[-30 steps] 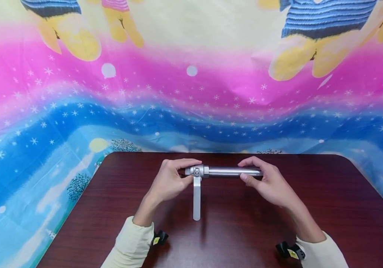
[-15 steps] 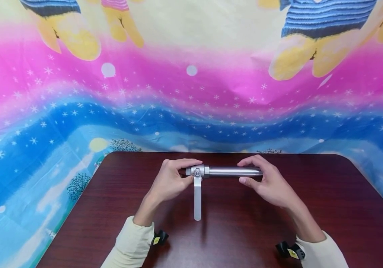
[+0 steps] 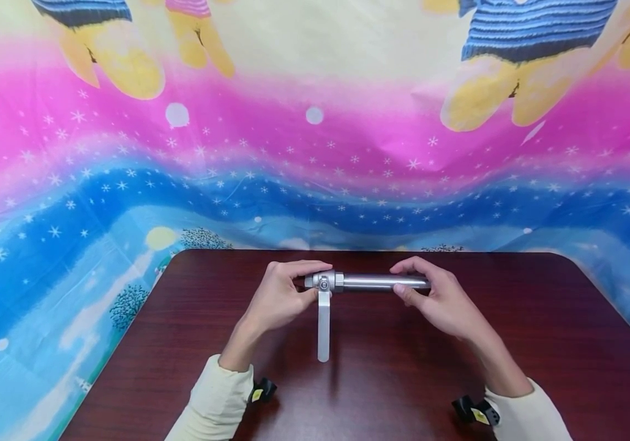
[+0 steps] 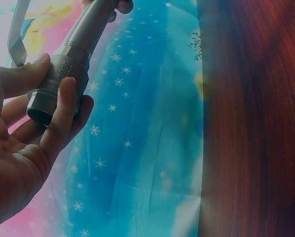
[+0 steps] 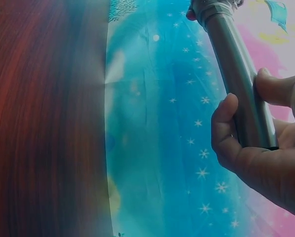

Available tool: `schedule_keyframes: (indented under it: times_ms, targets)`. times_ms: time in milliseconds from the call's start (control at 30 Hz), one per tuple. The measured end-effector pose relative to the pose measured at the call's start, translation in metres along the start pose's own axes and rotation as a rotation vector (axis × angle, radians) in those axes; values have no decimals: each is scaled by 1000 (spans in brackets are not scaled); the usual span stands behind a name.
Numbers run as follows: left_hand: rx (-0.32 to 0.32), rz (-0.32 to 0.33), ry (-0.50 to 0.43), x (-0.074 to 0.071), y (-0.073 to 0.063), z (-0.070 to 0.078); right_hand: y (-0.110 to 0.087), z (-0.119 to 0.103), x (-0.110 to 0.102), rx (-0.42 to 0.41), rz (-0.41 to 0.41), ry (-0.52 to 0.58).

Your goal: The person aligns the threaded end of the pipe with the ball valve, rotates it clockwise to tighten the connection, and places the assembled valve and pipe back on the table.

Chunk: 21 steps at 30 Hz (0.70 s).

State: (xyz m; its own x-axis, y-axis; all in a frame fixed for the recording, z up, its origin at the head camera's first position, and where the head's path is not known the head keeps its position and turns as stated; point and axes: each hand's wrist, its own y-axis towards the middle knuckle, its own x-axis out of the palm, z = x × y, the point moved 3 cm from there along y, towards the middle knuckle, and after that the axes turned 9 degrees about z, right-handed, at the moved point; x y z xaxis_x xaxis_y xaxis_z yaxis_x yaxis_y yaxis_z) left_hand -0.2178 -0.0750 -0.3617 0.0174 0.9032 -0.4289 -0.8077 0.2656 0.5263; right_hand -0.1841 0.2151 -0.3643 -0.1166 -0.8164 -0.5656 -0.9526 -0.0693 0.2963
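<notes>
A silver ball valve (image 3: 324,282) with a long flat lever handle (image 3: 323,327) is joined at its hex end to a smooth metal pipe (image 3: 372,282). My left hand (image 3: 281,294) grips the valve body between thumb and curled fingers; in the left wrist view the valve's open bore (image 4: 40,116) faces the camera. At the pipe's far end, my right hand (image 3: 444,300) holds it with the thumb on the near side and fingers over the far side. The assembly lies level, held above the table, with the lever pointing toward me.
Beneath both hands is a dark red-brown wooden table (image 3: 381,380) with rounded far corners. A colourful printed cloth (image 3: 315,165) hangs behind and beside it. Black wrist cameras (image 3: 262,390) sit at both cream sleeves (image 3: 212,398).
The right thumb lifts slightly off the pipe half a second ago and now lies against it again. The lever swings very slightly right, then back. My left hand keeps its grip.
</notes>
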Motion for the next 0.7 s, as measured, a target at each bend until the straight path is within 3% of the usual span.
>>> schedule_keyframes:
  times_ms: [333, 700]
  targets:
    - [-14, -6, -6, 1, 0, 0, 0, -2, 0, -97, 52, -71]
    - [7, 3, 11, 1, 0, 2, 0, 1, 0, 10, 9, 21]
